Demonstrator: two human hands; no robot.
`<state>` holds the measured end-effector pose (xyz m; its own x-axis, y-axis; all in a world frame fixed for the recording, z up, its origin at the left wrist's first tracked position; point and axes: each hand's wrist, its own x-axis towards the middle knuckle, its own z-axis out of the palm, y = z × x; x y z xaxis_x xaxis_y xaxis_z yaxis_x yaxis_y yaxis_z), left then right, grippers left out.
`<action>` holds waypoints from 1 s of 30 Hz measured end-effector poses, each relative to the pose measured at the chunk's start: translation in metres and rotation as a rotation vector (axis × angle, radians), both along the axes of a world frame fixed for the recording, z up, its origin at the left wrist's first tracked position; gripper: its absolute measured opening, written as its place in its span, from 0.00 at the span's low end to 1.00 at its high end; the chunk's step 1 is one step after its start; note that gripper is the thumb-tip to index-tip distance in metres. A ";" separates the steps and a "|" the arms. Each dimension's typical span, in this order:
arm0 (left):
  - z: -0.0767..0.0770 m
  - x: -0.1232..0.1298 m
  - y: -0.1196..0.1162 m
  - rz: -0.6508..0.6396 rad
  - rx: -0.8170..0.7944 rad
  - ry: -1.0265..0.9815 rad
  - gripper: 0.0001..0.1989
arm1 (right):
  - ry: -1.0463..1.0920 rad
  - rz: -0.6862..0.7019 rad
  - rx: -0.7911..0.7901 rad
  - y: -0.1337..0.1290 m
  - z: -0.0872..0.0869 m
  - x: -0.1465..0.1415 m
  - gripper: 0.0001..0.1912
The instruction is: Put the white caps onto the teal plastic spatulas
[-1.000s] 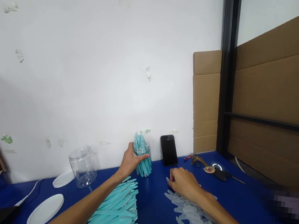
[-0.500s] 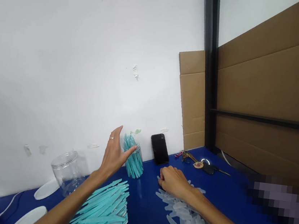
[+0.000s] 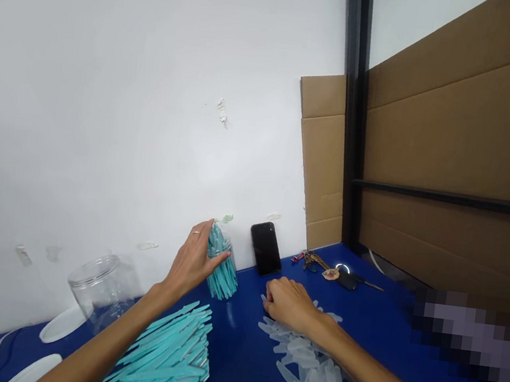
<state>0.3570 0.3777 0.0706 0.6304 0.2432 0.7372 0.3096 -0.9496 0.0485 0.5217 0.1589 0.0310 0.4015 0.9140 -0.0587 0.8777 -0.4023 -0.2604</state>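
Note:
My left hand is curved around the upper part of a small clear jar, its thumb across the front near the rim. Slim teal sticks that look like eyebrow razors stand packed upright in that jar. Below it lies a large pile of the same teal sticks, some with a shiny edge. My right hand is closed, resting on the far end of a spread of translucent plastic covers. What its fingers hold, if anything, is hidden.
A large clear jar stands by the wall on the left, near a white lid and a second white lid. A phone leans on the wall. Keys lie right of it. Cardboard borders the right side.
My left hand has closed in around the small jar, its thumb and fingers nearer each other. My right hand stays closed over the translucent covers. The view has shifted slightly.

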 end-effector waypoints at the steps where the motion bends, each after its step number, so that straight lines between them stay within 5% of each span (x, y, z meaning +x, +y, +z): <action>1: -0.001 0.000 0.000 -0.001 0.006 0.010 0.28 | -0.001 0.000 -0.003 0.000 0.000 0.000 0.13; 18: -0.015 -0.002 -0.008 -0.071 0.055 0.027 0.29 | -0.015 0.006 -0.039 0.001 -0.001 0.001 0.15; 24: -0.006 0.001 -0.008 -0.083 0.084 0.044 0.35 | -0.011 0.009 -0.033 -0.002 0.005 -0.001 0.14; 30: 0.000 0.004 -0.003 -0.091 0.122 0.132 0.28 | 0.004 -0.001 -0.007 0.000 0.004 0.000 0.12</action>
<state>0.3613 0.3749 0.0710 0.7390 0.0947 0.6671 0.2183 -0.9703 -0.1040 0.5220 0.1587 0.0354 0.4021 0.9131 -0.0672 0.8762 -0.4051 -0.2611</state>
